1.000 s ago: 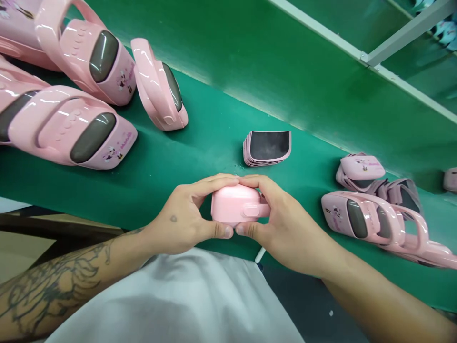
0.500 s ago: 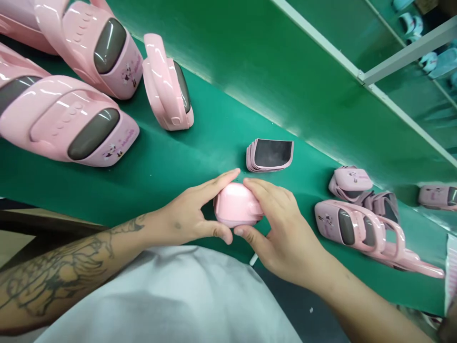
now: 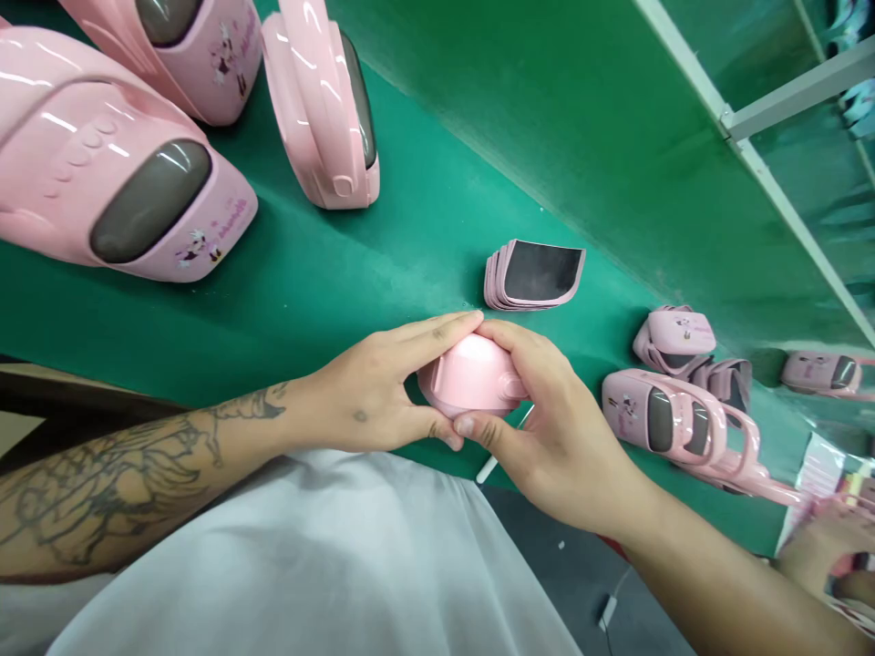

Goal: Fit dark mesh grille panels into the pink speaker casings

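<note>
Between my two hands is a small glossy pink plastic case [image 3: 471,372], rounded on top, with a raised tab on its right side. My left hand [image 3: 393,383] wraps its left side, thumb below and fingers along the far edge. From the right my right hand [image 3: 550,410] closes round it, and the fingertips and thumb tips of both hands nearly meet. The underside of the case is hidden. Just beyond the fingers stands a stack of dark panels with pink rims [image 3: 540,275]. A white stick [image 3: 488,469] shows by the table's near edge.
Large pink cases with dark windows [image 3: 150,200] fill the left of the green table [image 3: 287,319]. One pink case stands on edge [image 3: 324,118]. More pink cases [image 3: 629,410] lie to the right, near another person's hand [image 3: 813,547]. A green wall runs along the back.
The view has shifted, so the left cases appear larger and closer. The held case has turned slightly, and its right-hand tab shows more. Another person's hand has come into view at the right.
</note>
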Action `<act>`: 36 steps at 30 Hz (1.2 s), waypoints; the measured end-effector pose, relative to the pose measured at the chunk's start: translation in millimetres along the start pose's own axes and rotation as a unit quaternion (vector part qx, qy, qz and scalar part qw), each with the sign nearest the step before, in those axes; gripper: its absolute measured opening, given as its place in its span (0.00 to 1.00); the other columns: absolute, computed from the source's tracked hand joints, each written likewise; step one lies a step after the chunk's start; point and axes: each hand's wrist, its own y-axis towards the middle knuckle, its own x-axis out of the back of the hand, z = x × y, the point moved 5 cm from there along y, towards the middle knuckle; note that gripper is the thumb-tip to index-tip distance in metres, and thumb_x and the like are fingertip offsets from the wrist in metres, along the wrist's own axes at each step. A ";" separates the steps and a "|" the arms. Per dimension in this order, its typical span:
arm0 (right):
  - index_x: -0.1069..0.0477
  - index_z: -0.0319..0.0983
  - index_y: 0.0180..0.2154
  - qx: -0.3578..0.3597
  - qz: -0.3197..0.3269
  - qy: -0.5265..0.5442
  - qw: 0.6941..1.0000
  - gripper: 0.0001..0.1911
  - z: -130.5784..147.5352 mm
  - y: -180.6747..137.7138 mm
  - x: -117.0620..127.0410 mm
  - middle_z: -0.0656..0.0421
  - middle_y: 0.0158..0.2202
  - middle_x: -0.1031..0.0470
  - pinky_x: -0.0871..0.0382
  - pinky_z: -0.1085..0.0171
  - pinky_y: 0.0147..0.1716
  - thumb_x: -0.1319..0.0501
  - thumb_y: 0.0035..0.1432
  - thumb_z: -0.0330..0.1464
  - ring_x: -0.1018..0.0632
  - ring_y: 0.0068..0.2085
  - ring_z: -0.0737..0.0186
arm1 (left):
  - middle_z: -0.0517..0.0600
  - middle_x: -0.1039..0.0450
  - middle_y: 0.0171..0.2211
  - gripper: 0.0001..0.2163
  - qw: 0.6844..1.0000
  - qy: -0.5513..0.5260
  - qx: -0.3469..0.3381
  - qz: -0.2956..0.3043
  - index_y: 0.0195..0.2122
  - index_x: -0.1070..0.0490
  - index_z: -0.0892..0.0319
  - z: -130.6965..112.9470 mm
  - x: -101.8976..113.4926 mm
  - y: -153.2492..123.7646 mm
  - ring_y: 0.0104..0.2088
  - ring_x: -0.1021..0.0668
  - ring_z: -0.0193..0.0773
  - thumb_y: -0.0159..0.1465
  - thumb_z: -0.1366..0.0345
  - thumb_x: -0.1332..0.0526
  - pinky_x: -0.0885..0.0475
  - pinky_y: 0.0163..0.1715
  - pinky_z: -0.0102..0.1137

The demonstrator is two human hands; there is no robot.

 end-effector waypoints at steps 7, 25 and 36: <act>0.35 0.41 0.68 0.022 -0.035 -0.021 0.999 0.30 5.8 -3.5 -6.2 0.50 0.67 0.23 0.29 0.48 0.66 0.31 0.71 0.40 0.23 0.67 0.48 | 0.55 0.26 0.71 0.45 0.996 -0.016 -0.050 -0.067 0.79 0.39 0.46 -7.8 1.1 -5.2 0.69 0.21 0.52 0.63 0.66 0.22 0.27 0.72 0.44; 0.37 0.45 0.70 -0.032 -0.185 0.138 0.972 0.42 -20.7 -0.2 -35.1 0.46 0.67 0.25 0.18 0.44 0.60 0.24 0.62 0.45 0.19 0.63 0.42 | 0.54 0.17 0.63 0.27 0.883 -0.394 0.173 -0.189 0.68 0.23 0.48 24.7 23.2 -18.8 0.59 0.15 0.52 0.69 0.52 0.27 0.17 0.55 0.40; 0.55 0.45 0.80 0.099 -0.284 0.011 0.954 0.57 9.7 -38.9 -59.2 0.40 0.68 0.29 0.20 0.34 0.60 0.25 0.63 0.47 0.24 0.67 0.33 | 0.53 0.16 0.33 0.25 0.697 -0.533 0.275 -0.393 0.39 0.21 0.58 -2.1 -20.3 3.2 0.35 0.13 0.49 0.68 0.39 0.39 0.17 0.39 0.40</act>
